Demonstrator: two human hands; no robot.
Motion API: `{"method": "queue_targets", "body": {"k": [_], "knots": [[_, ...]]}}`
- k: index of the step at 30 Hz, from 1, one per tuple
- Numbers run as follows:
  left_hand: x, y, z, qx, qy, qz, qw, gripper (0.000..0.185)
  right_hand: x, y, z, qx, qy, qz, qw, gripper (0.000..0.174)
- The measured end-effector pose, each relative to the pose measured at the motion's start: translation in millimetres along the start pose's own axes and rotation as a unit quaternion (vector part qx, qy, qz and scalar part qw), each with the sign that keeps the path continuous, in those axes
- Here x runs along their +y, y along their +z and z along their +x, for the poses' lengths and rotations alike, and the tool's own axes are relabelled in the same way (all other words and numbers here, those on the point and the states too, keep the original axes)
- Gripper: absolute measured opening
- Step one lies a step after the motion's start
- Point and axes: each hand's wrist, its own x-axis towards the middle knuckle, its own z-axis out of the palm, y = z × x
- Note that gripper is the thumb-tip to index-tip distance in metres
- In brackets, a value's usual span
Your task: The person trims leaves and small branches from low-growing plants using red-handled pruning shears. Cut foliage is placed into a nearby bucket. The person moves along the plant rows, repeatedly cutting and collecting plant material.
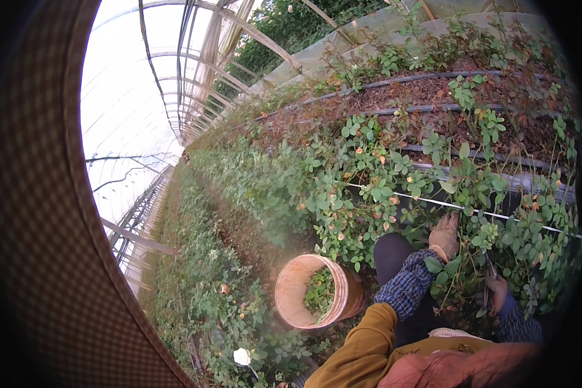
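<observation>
My left hand (444,237), in a tan glove, reaches into the rose bushes (393,184) just below a white cord (431,200) strung along the row. Leaves surround its fingers, and whether it grips a stem cannot be told. Lower right, my right hand (497,287) is shut on a pair of pruning shears (490,266), whose blades point up among the leaves. To the left of my knee, a bucket (338,291) tilts towards the camera with cut green leaves (320,291) inside.
Black irrigation pipes (431,76) run along the mulched bed behind the bushes. Another row of roses, with a white bloom (242,357), stands left of the bucket, beyond a narrow soil path (237,218). Curved greenhouse frames (257,36) rise at the upper left. A checkered hat brim (39,194) covers the left side.
</observation>
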Motion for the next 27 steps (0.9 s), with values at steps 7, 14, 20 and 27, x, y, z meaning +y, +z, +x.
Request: {"method": "queue_targets", "body": {"k": [7,14,20,27], "knots": [[2.0,-0.3,0.6,-0.013,-0.004,-0.004,1.0,0.081,9.0,-13.5,11.0,0.016,0.008,-0.002,1.0,0.042],[5.0,-2.2,-1.0,0.003,0.003,-0.003,1.0,0.077,13.3,-21.5,13.6,0.016,0.01,0.006,1.0,0.047],[1.2,6.6,4.9,-0.053,-0.008,0.0,0.999,0.086,18.0,-25.7,13.9,0.017,0.005,0.014,1.0,0.047],[-13.3,-2.8,-7.0,-0.043,-0.043,-0.008,0.998,0.086,6.0,-9.9,15.7,-0.018,0.033,0.001,0.999,0.046]]}}
